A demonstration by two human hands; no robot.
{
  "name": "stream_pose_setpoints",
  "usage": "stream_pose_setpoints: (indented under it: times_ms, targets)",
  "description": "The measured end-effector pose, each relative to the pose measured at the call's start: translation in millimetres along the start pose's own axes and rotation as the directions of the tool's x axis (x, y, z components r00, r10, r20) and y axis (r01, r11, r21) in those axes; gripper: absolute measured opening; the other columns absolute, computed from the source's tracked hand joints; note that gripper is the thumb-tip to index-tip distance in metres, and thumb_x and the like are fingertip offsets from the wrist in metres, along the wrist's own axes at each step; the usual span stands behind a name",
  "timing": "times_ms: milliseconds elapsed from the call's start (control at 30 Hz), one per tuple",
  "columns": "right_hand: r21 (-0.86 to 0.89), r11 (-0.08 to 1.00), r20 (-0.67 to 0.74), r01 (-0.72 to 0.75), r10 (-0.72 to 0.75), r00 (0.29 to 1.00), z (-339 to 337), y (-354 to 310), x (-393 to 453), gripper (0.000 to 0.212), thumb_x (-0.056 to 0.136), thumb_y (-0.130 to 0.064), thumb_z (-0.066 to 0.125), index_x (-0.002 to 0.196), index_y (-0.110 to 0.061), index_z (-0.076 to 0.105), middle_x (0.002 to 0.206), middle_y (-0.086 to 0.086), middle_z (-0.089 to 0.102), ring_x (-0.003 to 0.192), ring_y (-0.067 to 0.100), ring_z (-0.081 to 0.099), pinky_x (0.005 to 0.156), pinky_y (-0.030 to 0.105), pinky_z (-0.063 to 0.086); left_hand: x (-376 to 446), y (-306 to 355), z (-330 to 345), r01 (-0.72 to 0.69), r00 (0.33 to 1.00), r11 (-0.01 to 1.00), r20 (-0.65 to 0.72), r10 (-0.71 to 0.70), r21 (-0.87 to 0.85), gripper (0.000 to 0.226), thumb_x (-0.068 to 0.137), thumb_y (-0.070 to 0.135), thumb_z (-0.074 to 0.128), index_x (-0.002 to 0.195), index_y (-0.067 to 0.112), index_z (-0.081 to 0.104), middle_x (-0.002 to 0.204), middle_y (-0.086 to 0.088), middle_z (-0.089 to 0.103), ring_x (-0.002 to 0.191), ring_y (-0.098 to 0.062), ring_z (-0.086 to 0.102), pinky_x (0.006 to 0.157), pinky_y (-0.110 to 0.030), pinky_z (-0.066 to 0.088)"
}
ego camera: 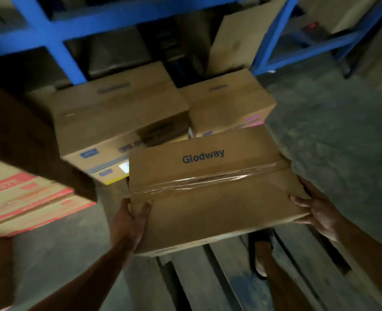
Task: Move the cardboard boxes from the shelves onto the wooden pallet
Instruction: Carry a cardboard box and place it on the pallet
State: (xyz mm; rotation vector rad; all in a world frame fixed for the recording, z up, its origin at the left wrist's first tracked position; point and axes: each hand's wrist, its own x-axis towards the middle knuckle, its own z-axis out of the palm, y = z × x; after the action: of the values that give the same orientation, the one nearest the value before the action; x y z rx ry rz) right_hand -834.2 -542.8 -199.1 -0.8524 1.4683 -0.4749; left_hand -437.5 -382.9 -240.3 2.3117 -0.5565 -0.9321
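Holding a taped cardboard box [210, 194] printed "Glodway" between both hands, we see it just right of the picture's centre, lifted over the slats of the wooden pallet [221, 277], which run from 6 o'clock up under the box. Our left hand [130, 223] has its grip on the box's near left corner, thumb curled over the top edge and palm against the side. Our right hand [315, 207] grips the right edge at about 3 o'clock, thumb on the top face and fingers wrapped underneath. Clear tape crosses the box's top seam.

Beyond it, toward 12 o'clock, two more cardboard boxes sit side by side, touching or nearly so: a larger one [120, 117] at 11 o'clock with blue labels on its front, and a smaller one [228, 104] at 1 o'clock. Whether they rest on the pallet we cannot tell. Behind them stands the blue shelf frame [57, 41], with a flat sheet of cardboard [241, 34] leaning against it at 1 o'clock. At 9 o'clock lies a stack of boxes with red print [26, 198], partly under a dark blurred box edge. A sandalled foot [261, 254] stands on the pallet at 5 o'clock. Concrete floor [331, 131] fills the right side.
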Motion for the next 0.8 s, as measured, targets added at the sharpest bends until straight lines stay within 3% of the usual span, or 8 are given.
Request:
stream_pose_setpoints:
  times_ms: [67, 133, 267, 433, 600, 667, 733, 800]
  targets:
    - [0.049, 0.998, -0.09, 0.041, -0.037, 0.995, -37.6, -15.1, 10.7, 0.064, 0.077, -0.022, 0.074, 0.131, -0.046, 0.05, 0.123, -0.014, 0.06, 0.104, 0.021, 0.059, 0.082, 0.054, 0.051, -5.5, 41.6, 30.7, -0.069, 0.998, 0.997, 0.006, 0.069, -0.035, 0.059, 0.082, 0.062, 0.06, 0.128, 0.025, 0.051, 0.123, -0.008, 0.064, 0.108, -0.032, 0.061, 0.09, -0.038, 0.043]
    - [0.11, 0.989, -0.193, 0.102, -0.08, 0.978, -76.1, -33.0, 26.3, 0.057, 0.087, -0.007, 0.062, 0.135, -0.036, 0.049, 0.122, -0.006, 0.06, 0.094, 0.018, 0.06, 0.072, 0.043, 0.052, -5.1, 85.9, 66.5, -0.13, 0.991, 0.991, 0.027, 0.131, -0.035, 0.063, 0.077, 0.068, 0.056, 0.125, 0.027, 0.051, 0.12, -0.005, 0.065, 0.106, -0.03, 0.062, 0.09, -0.039, 0.045]
    - [0.128, 0.971, -0.37, 0.203, -0.144, 0.918, -130.1, -67.1, 61.0, 0.048, 0.089, -0.003, 0.059, 0.13, -0.026, 0.054, 0.116, -0.002, 0.059, 0.083, 0.014, 0.06, 0.07, 0.039, 0.052, 4.5, 156.9, 127.4, -0.163, 0.985, 0.986, 0.042, 0.165, -0.047, 0.053, 0.083, 0.059, 0.06, 0.119, 0.022, 0.051, 0.114, -0.008, 0.066, 0.103, -0.031, 0.063, 0.086, -0.035, 0.046]
    - [0.164, 0.931, -0.465, 0.327, -0.22, 0.858, -198.0, -114.4, 146.5, 0.042, 0.086, -0.007, 0.065, 0.125, -0.022, 0.059, 0.1, -0.004, 0.065, 0.082, 0.018, 0.06, 0.068, 0.034, 0.051, 44.4, 240.4, 208.8, -0.211, 0.977, 0.976, 0.01, 0.212, -0.062, 0.068, 0.079, 0.073, 0.049, 0.128, 0.025, 0.046, 0.12, -0.009, 0.064, 0.107, -0.033, 0.061, 0.095, -0.047, 0.047]
    - [0.147, 0.871, -0.485, 0.469, -0.35, 0.801, -214.9, -170.1, 265.2, 0.037, 0.08, -0.008, 0.07, 0.111, -0.027, 0.064, 0.094, -0.003, 0.064, 0.086, 0.022, 0.058, 0.06, 0.032, 0.052, 107.2, 308.4, 256.8, -0.231, 0.97, 0.972, -0.081, 0.227, -0.033, 0.068, 0.089, 0.06, 0.048, 0.141, 0.017, 0.04, 0.134, -0.014, 0.055, 0.12, -0.037, 0.053, 0.1, -0.047, 0.042]
    - [0.152, 0.861, -0.436, 0.486, -0.383, 0.814, -204.0, -191.4, 318.4, 0.034, 0.078, -0.009, 0.071, 0.105, -0.029, 0.065, 0.1, -0.001, 0.063, 0.092, 0.023, 0.057, 0.069, 0.039, 0.052, 141.1, 322.2, 265.2, -0.223, 0.964, 0.974, -0.151, 0.217, -0.025, 0.068, 0.09, 0.059, 0.047, 0.141, 0.014, 0.04, 0.134, -0.016, 0.054, 0.121, -0.038, 0.052, 0.101, -0.047, 0.042]
    - [0.14, 0.845, -0.386, 0.516, -0.433, 0.815, -185.9, -212.4, 361.5, 0.037, 0.078, -0.011, 0.071, 0.109, -0.031, 0.063, 0.111, 0.003, 0.062, 0.097, 0.023, 0.057, 0.076, 0.04, 0.051, 165.4, 334.5, 266.7, -0.224, 0.948, 0.975, -0.233, 0.218, 0.0, 0.065, 0.092, 0.052, 0.049, 0.142, 0.011, 0.039, 0.135, -0.019, 0.052, 0.121, -0.039, 0.051, 0.099, -0.046, 0.042]
    - [0.125, 0.845, -0.324, 0.519, -0.46, 0.827, -162.6, -231.3, 399.4, 0.047, 0.083, -0.007, 0.067, 0.124, -0.028, 0.056, 0.122, 0.004, 0.058, 0.102, 0.021, 0.056, 0.072, 0.031, 0.051, 185.9, 343.2, 267.6, -0.233, 0.929, 0.971, -0.285, 0.237, 0.047, 0.07, 0.091, 0.049, 0.052, 0.148, 0.013, 0.029, 0.139, -0.02, 0.046, 0.123, -0.041, 0.048, 0.1, -0.047, 0.04]
